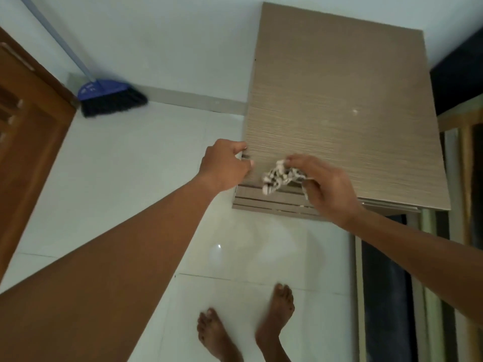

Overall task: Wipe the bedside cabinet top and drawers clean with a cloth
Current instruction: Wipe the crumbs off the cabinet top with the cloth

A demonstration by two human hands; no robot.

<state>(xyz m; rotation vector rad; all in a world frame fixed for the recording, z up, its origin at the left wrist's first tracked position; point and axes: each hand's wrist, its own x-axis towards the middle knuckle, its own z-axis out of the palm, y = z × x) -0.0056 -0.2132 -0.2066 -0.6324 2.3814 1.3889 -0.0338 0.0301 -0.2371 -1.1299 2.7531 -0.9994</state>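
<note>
The bedside cabinet (pixel 339 100) has a beige wood-grain top and stands against the white wall; I look straight down on it. Its drawer fronts (pixel 261 202) show as narrow strips below the front edge. My left hand (pixel 224 165) grips the top's front-left corner, fingers curled around the edge. My right hand (pixel 324 186) holds a crumpled black-and-white patterned cloth (pixel 279 177) at the front edge of the top, with part of the cloth hanging over the drawers.
A blue broom (pixel 109 96) leans in the corner at the left. A brown wooden door (pixel 28 121) is at the far left. A bed frame (pixel 460 121) flanks the cabinet on the right. My bare feet (pixel 245 333) stand on white floor tiles.
</note>
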